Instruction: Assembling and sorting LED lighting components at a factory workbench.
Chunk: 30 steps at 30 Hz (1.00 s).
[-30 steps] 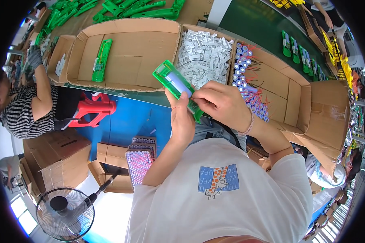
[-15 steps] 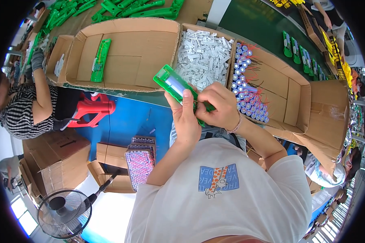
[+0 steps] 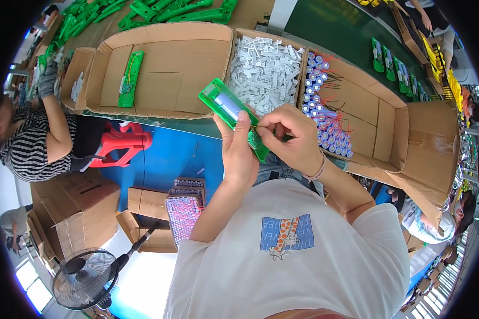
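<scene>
A worker in a white T-shirt holds a green plastic casing point(image 3: 212, 93) above the lap, in front of a row of cardboard boxes. The left hand point(image 3: 238, 154) is wrapped firmly around the casing from below, thumb pressed along its near side, leaving a blue cell point(image 3: 228, 103) in view in its upper part. The right hand point(image 3: 292, 139) is drawn into a pinch, thumb and forefinger meeting at the casing's edge beside a small circuit board point(image 3: 253, 139); what lies between the tips, possibly a thin wire, is too small to make out for certain. Just beyond are white plastic pieces point(image 3: 266, 74) and wired blue cells point(image 3: 330, 133); a second green casing point(image 3: 130, 82) lies in the left cardboard box point(image 3: 165, 80).
</scene>
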{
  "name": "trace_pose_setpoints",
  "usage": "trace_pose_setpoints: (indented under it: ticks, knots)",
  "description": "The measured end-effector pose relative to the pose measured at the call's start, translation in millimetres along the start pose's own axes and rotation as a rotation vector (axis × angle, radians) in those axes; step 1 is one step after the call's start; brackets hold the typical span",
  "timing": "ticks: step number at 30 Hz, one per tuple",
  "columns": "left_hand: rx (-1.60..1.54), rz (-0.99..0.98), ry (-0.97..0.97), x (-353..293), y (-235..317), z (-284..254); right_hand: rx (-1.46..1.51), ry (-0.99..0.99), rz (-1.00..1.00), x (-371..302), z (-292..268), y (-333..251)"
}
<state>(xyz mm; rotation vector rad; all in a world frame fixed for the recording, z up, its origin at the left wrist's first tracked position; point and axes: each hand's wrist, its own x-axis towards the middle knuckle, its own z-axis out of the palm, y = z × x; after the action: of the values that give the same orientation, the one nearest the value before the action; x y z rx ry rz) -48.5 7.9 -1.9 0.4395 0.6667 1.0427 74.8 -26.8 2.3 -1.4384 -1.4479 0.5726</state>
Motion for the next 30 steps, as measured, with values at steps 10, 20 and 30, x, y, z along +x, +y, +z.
trace_pose_setpoints:
  ticks: [10, 20, 30]
  knots:
    - [0.047, 0.079, -0.033, -2, -14, -8, -0.084, 0.050, -0.083, 4, 3, -17]
    - [0.126, 0.154, 0.117, 7, 11, -15, -0.103, -0.209, -0.202, 54, -42, 17]
    - [0.177, 0.095, -0.089, -2, 14, -4, -0.811, -0.713, -0.361, 101, -57, 65]
